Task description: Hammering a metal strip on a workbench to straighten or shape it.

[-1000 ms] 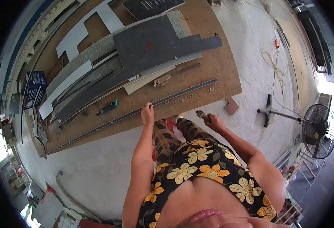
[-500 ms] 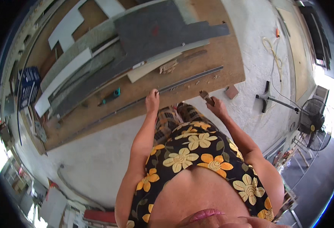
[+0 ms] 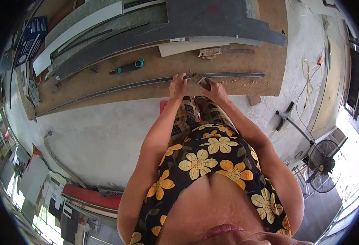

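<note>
A long dark narrow strip (image 3: 130, 86) lies along the near part of a brown board tabletop (image 3: 265, 61), with small light dots along its length. My left hand (image 3: 178, 86) is at the strip, thumb and fingers pinched together. Whatever they pinch is too small to make out. Just to its right, my right hand (image 3: 217, 92) grips a short brown flat-ended tool (image 3: 200, 80), perhaps a flat brush. The tool's end is over the strip, close to my left fingertips; whether it touches cannot be seen.
Behind the strip lie a teal-and-dark hand tool (image 3: 128, 66), a worn wooden block (image 3: 209, 53) and a large dark grey sheet (image 3: 212, 22). Crumbs (image 3: 245, 81) litter the board's right part. A blue box (image 3: 31, 38) is at far left; a standing fan (image 3: 321, 165) stands at right.
Both hands have come closer together over the strip. My right hand has brought the brown tool leftward from beyond the board's near edge to beside my left fingers. The view has shifted too.
</note>
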`<state>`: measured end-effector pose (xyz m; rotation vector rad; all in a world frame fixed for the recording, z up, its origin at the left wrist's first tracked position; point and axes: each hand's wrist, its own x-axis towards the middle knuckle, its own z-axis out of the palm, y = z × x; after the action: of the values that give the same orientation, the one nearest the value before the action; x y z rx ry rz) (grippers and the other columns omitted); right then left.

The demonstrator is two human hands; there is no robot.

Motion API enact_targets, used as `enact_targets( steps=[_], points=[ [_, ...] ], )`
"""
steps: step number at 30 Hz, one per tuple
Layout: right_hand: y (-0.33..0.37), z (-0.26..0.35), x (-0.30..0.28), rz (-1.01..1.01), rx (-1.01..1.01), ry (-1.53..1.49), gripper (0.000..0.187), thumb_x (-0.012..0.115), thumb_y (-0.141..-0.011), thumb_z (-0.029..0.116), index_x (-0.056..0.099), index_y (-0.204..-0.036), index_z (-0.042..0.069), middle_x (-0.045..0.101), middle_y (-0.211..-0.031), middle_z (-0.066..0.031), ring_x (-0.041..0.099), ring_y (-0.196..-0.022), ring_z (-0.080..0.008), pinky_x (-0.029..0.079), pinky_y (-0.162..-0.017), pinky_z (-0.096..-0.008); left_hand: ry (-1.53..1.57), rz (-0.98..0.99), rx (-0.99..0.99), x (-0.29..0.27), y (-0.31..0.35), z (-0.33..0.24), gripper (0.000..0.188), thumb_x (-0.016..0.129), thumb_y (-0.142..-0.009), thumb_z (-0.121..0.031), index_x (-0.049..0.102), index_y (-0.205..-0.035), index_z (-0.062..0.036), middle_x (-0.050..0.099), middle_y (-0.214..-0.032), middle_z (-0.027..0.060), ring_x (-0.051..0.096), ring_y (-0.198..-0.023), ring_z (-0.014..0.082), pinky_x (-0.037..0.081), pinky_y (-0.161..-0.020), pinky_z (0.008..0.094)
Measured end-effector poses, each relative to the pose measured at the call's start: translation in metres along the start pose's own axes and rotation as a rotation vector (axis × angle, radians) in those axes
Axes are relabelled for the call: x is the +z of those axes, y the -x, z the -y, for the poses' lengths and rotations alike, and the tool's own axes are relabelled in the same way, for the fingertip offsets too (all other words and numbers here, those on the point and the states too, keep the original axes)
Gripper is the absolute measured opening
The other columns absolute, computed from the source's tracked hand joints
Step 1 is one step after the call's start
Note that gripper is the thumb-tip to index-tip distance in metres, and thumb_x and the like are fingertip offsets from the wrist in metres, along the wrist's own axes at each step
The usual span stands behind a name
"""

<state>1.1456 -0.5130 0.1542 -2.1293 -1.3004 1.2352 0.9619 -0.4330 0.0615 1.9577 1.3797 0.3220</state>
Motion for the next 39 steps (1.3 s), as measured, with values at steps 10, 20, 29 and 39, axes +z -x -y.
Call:
enact_targets(
  steps=[10,20,29,39],
  points=[
    [-0.013,-0.003,0.014,0.104,0.027,0.122,0.053,0.069,-0.080,0.037,0.060,-0.122,0.005,0.069,-0.099,-0.0234,0.066,-0.092,-0.0403,0.053,-0.078,-0.0463,0.098,0.062,-0.086,0.000,0.000,-0.001,0.028,0.068,-0.084,-0.015,0.067,-0.112,-0.0114,0.063,-0.103,0.0140,0.065,-0.090,0.0366,0.054,-0.077,0.0436],
    [-0.017,-0.003,0.011,0.114,0.024,0.143,0.055,0.069,-0.081,0.041,0.060,-0.122,0.006,0.069,-0.098,-0.0217,0.066,-0.092,-0.0399,0.054,-0.078,-0.0471,0.122,0.068,-0.076,0.005,0.003,0.010,0.026,0.067,-0.086,-0.017,0.067,-0.111,-0.0117,0.063,-0.107,0.0143,0.066,-0.092,0.0350,0.054,-0.077,0.0426],
    [-0.016,0.011,0.012,0.122,0.032,0.158,0.047,0.070,-0.081,0.034,0.060,-0.118,0.006,0.069,-0.094,-0.0229,0.067,-0.089,-0.0401,0.053,-0.075,-0.0483,0.200,0.113,-0.062,-0.005,0.002,0.006,0.027,0.065,-0.085,-0.012,0.066,-0.111,-0.0131,0.061,-0.099,0.0143,0.066,-0.086,0.0365,0.054,-0.075,0.0455],
    [-0.006,0.011,0.000,-0.001,0.046,0.118,0.049,0.070,-0.080,0.036,0.061,-0.118,0.006,0.069,-0.092,-0.0218,0.067,-0.090,-0.0395,0.053,-0.077,-0.0467,-0.037,0.237,-0.159,-0.008,-0.005,-0.009,0.032,0.066,-0.086,-0.016,0.065,-0.117,-0.0147,0.063,-0.114,0.0149,0.065,-0.095,0.0362,0.055,-0.080,0.0441]
  ],
)
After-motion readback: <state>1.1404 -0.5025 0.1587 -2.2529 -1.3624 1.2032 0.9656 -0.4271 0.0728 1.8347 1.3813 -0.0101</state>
